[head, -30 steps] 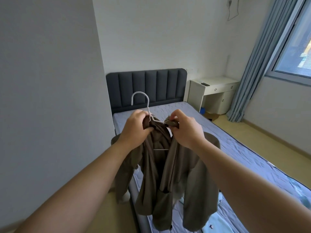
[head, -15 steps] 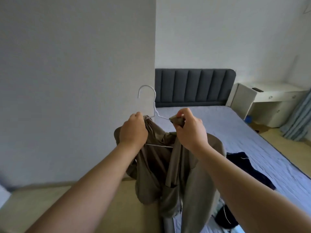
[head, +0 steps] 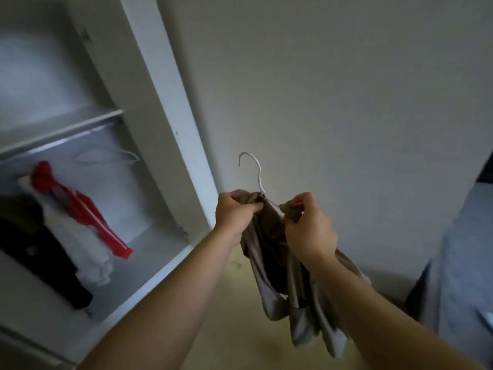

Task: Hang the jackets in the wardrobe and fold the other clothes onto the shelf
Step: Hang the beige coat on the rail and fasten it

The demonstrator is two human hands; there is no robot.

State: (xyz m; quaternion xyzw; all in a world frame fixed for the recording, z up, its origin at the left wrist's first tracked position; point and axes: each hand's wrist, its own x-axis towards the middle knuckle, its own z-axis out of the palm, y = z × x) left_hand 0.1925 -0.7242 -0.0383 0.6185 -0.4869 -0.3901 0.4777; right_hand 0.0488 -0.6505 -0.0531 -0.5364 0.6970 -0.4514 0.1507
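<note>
On your far left the wardrobe [head: 165, 129] stands open. Below its shelf [head: 61, 126] runs a metal rail [head: 53, 144]. A black garment [head: 34, 247], a white garment [head: 80, 244] and a red garment [head: 80, 209] hang side by side there, and 1 spare hanger [head: 125, 154] hangs bare to their right. That whole corner is blurred, so you cannot tell what kind of clothes they are.

Right of the wardrobe's side panel, your left hand [head: 237, 212] is clenched round a bunched fold of the brown jacket [head: 280, 289]. All its fingers are curled tight into the cloth, just left of the neck of the wire hanger [head: 258, 174]. The hanger's hook stands free above and between your 2 hands, with its open end turned toward the wardrobe.

Your right hand [head: 306, 228] grips the other side. Thumb and fingers pinch a small fold of the jacket where the hanger's arm comes down to it, and the rest of the hand is curled in. The 2 hands are near each other but apart, with a short run of hanger wire showing between them.

The jacket hangs limp below both hands in front of the plain wall [head: 333, 102], over the pale floor [head: 240, 329]. It is outside the wardrobe and not yet on the rail. At your far right a bed [head: 466, 263] with a blue-grey sheet shows at the edge
</note>
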